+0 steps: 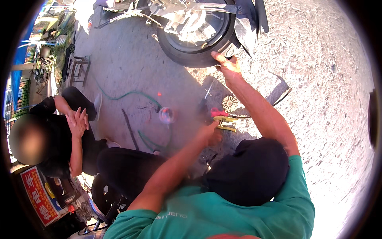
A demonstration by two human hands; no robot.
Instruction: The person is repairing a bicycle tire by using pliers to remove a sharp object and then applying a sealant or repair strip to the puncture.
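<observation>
My right hand (228,68) grips the black tyre (181,57) of a wheel (199,30) still fitted to a scooter or motorcycle, its fingers on the tread at the near side. Lower down, my left hand (212,134) is blurred by motion beside yellow-handled pliers (226,119); whether its fingers close on them is unclear. A tool with a pinkish-red handle (217,112) lies just beyond the pliers. Next to it rests a round, tan, toothed disc (230,103). A thin metal rod (209,90), perhaps a screwdriver, lies nearer the tyre.
At left sits another person (59,135) with hands together. A green hose (125,95) crosses the ground to a blurred round item (166,115). Nearby lies a dark bar (130,129). A wooden stool (79,65) stands farther back; a red sign (38,195) is at lower left.
</observation>
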